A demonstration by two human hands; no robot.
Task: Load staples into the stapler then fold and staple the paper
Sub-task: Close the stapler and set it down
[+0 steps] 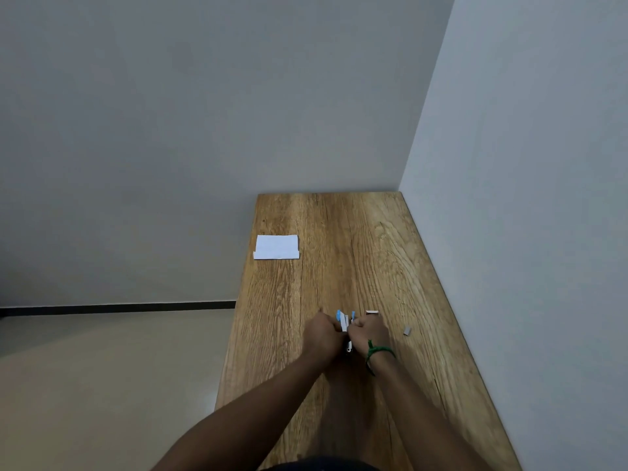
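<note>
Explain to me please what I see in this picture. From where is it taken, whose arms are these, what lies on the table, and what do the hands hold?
There is no machine here. One wide camera on a person's head looks forward and down, so the two bare arms are that person's own. The left hand and the right hand, with a green thread wristband, are closed together around a small blue and white stapler. On the long wooden table a folded white paper lies far off at the left edge. A small grey piece, perhaps a strip of staples, lies right of the hands. A small box-like thing sits just behind them; it is too small to identify.
</note>
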